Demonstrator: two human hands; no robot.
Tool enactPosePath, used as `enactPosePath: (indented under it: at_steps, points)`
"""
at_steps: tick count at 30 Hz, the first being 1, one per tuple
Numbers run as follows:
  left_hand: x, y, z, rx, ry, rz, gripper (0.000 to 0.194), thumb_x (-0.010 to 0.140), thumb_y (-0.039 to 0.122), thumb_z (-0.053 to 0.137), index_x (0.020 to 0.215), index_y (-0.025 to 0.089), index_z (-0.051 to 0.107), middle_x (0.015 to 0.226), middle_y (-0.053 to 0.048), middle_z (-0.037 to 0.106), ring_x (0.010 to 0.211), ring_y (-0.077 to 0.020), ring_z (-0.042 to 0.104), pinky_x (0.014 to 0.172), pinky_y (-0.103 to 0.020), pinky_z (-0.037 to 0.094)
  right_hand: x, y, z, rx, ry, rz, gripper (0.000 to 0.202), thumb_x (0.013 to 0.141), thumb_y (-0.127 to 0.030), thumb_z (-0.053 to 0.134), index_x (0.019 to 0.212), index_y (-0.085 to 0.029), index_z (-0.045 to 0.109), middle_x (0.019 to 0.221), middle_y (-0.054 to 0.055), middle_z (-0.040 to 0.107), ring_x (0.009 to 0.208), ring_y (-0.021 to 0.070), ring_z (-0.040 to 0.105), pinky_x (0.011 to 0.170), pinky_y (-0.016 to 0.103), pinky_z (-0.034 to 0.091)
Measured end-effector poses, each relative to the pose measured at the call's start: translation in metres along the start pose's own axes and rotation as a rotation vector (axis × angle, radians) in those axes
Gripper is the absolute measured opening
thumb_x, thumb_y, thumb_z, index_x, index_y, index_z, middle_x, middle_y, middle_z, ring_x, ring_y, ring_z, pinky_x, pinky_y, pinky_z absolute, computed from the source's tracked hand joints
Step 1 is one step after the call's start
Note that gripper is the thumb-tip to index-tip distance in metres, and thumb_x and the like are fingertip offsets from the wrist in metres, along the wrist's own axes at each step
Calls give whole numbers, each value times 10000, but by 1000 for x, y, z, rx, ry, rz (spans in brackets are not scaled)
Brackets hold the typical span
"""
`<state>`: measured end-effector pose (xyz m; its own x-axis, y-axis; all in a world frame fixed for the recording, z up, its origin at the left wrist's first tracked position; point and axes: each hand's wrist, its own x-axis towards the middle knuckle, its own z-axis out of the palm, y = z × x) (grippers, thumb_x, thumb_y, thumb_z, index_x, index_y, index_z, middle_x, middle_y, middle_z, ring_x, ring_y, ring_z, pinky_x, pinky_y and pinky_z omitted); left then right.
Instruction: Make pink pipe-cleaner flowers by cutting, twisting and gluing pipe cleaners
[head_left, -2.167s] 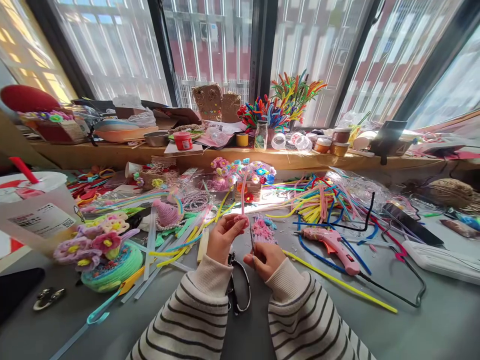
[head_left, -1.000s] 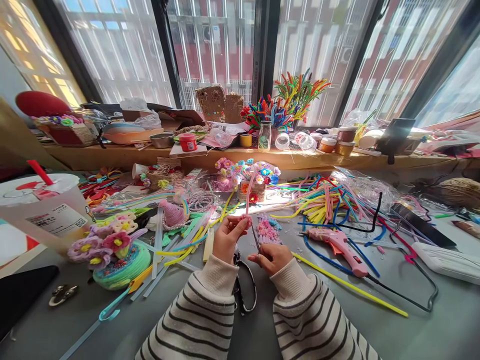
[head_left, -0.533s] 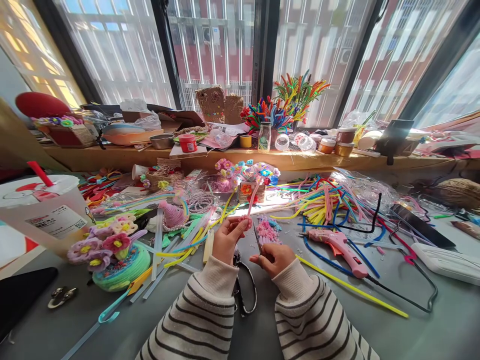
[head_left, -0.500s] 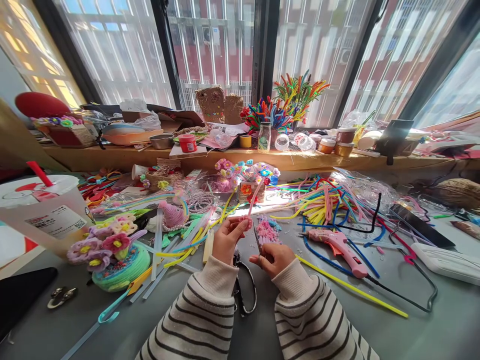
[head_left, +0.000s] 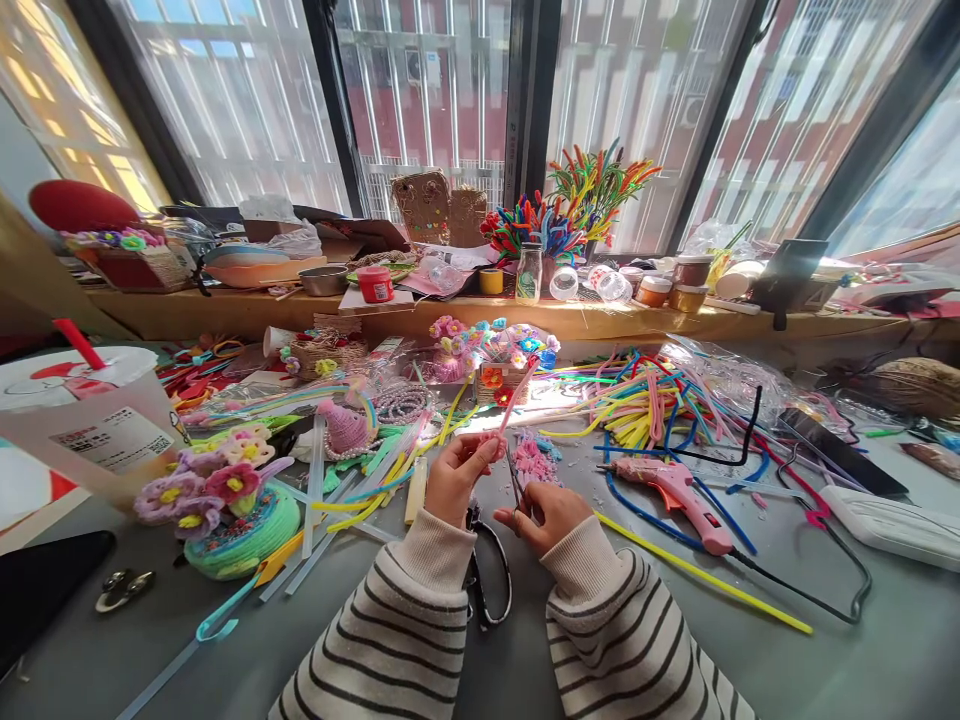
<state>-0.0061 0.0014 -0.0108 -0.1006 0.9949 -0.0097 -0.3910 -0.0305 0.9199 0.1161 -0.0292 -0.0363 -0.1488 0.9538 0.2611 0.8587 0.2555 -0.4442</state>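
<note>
Between the thumb and fingers of my left hand (head_left: 459,480) is a pink pipe cleaner (head_left: 517,398), its free end pointing up and away. My right hand (head_left: 549,516) is wrapped round small scissors (head_left: 514,474), whose blades point up beside the pink piece; the fingers hide most of the handles. Just beyond the scissors lies a pile of pink and blue fluffy clippings (head_left: 535,458). A black-handled tool (head_left: 493,575) rests on the grey table below and between my hands.
A pink glue gun (head_left: 679,498) with a black cord and a yellow pipe cleaner (head_left: 705,575) lie at the right. On the left stand a drink cup (head_left: 90,420) and a green pot of fluffy flowers (head_left: 240,535). Tangled pipe cleaners (head_left: 645,410) spread behind.
The scissors and my right hand have shifted very slightly left. The tip of the pink pipe cleaner leans a little further right. Both hands keep their hold.
</note>
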Motion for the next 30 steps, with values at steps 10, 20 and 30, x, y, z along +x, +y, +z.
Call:
enactPosePath:
  at_steps: [10,20,30]
  points:
    - [-1,1,0,-6,-39,-14,174,533,213,641,679,138,581,618,1,603,543,-60,492,489,-171,336,-1,-3,-4,12,-7,-12,421,645,-567,414,496,-174,437,474,-22,454,450,89,374,434,204,216]
    - [-2,2,1,-46,-47,-48,156,526,195,646,645,136,565,592,20,590,476,-33,452,478,-161,340,-2,-3,1,-38,35,15,437,629,-594,400,495,-179,416,480,-24,489,455,95,401,436,204,220]
    - [-1,2,1,2,-18,-80,180,512,221,657,624,117,562,540,26,564,436,-30,449,432,-151,332,-2,-4,1,-58,52,5,427,643,-574,406,490,-176,438,505,-16,530,471,96,439,438,210,219]
